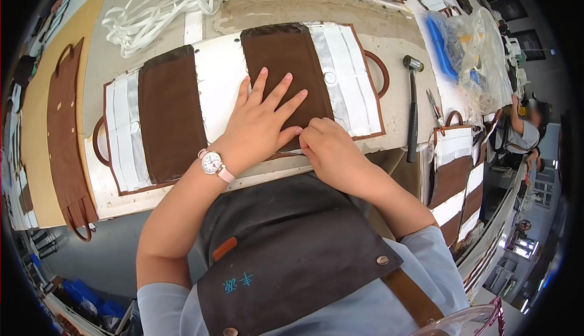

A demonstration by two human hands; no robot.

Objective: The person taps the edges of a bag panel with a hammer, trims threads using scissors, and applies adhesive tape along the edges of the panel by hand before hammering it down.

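Observation:
An opened-out bag panel (222, 117) lies flat on the workbench, with white lining, two brown pocket pieces and a brown handle at each end. My left hand (258, 123), a pink-strapped watch (212, 162) at its wrist, rests with fingers spread over the right-hand brown pocket piece (280, 50). Beside its thumb, my right hand (334, 156) is closed in a pinch at the panel's near edge. Its fingertips hide exactly what part of the edge they grip.
A black-handled hammer (412, 111) and small snips (434, 106) lie to the right. White tape (164, 13) is heaped at the back left. Another brown bag piece (66, 129) lies at far left. More bag panels (453, 178) hang at the right edge. A person (523, 126) is farther right.

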